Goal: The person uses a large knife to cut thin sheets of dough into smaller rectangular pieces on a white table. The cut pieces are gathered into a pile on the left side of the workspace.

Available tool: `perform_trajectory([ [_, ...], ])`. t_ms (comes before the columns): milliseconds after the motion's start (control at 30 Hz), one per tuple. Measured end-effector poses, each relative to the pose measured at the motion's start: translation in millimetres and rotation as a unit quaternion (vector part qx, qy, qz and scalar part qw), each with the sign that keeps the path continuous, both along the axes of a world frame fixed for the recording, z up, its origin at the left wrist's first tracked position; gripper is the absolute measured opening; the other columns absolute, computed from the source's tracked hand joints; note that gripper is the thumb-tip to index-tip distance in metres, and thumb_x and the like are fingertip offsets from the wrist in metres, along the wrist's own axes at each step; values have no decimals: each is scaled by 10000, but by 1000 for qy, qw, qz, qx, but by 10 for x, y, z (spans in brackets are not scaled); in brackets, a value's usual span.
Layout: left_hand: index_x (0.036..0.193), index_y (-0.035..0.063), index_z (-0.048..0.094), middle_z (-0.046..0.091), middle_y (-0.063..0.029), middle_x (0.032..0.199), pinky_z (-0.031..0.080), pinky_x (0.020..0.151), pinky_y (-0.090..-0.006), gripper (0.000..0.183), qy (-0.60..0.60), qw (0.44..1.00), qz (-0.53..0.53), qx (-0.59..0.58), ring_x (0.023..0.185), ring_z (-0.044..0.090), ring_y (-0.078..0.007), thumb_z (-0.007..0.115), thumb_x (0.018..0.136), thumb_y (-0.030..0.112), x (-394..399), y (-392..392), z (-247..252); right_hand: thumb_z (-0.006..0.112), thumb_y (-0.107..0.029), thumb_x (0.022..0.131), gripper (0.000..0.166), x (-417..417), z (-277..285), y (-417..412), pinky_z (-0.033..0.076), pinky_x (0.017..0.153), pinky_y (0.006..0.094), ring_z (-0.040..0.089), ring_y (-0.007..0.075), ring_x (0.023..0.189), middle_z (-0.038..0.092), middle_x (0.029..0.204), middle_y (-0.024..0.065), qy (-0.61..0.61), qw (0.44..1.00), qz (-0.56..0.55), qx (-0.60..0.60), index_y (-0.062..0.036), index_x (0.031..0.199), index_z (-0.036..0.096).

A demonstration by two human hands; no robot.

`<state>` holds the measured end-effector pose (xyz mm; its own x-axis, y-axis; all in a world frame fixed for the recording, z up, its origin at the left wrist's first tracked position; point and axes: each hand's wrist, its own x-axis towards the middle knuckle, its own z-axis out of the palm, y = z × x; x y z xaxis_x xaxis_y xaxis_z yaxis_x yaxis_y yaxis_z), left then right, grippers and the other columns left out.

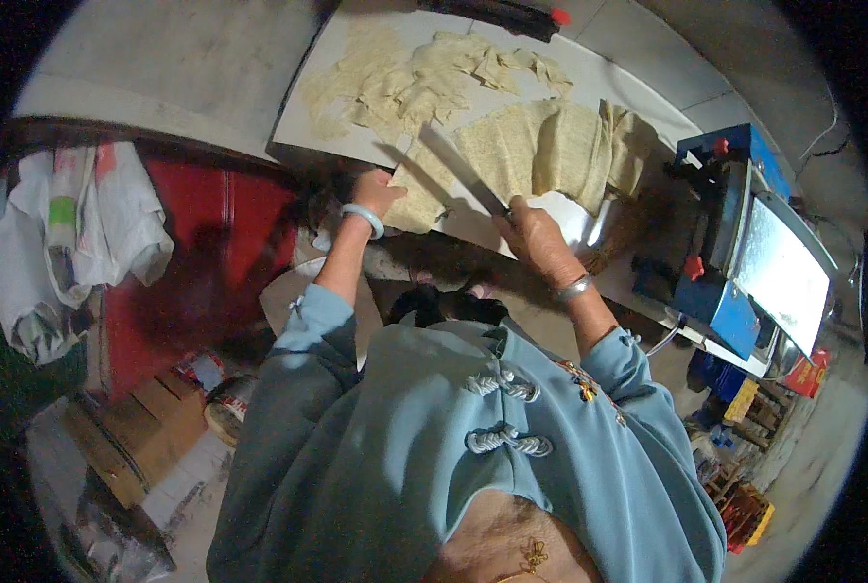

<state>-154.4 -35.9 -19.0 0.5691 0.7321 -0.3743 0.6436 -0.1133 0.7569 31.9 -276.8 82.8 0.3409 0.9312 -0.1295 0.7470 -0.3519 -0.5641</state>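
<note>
My right hand (540,237) grips the handle of a long knife (463,167). Its blade points up and to the left over a pale yellow dough sheet (505,138). The sheet lies in folds across a white work surface (478,222). At the near left corner of the dough, my left hand (378,191) pinches its edge between thumb and fingers. Crumpled dough pieces (423,80) are spread behind the knife. Whether the blade touches the dough cannot be made out.
To the right stands a blue machine (736,313) with red knobs and a shiny metal plate (784,270). A straw brush (612,229) lies beside it. White bags (80,226) hang at left by a red panel (208,211); a cardboard box (135,423) sits below.
</note>
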Motion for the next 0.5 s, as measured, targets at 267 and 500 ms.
perform_trajectory([
  [267,667,-21,523,483,-73,592,392,537,-372,335,38,998,-5,44,580,438,-156,746,662,228,-49,-31,-122,568,-226,850,263,-66,-61,181,486,571,479,603,404,664,605,683,215,-47,992,105,-43,8,925,475],
  [500,747,-30,629,623,-38,693,446,585,-318,261,-78,997,-18,-1,629,523,-109,730,701,206,132,-151,-213,550,-229,854,261,31,14,146,485,570,474,608,396,677,611,700,211,-72,988,103,-91,7,938,477],
])
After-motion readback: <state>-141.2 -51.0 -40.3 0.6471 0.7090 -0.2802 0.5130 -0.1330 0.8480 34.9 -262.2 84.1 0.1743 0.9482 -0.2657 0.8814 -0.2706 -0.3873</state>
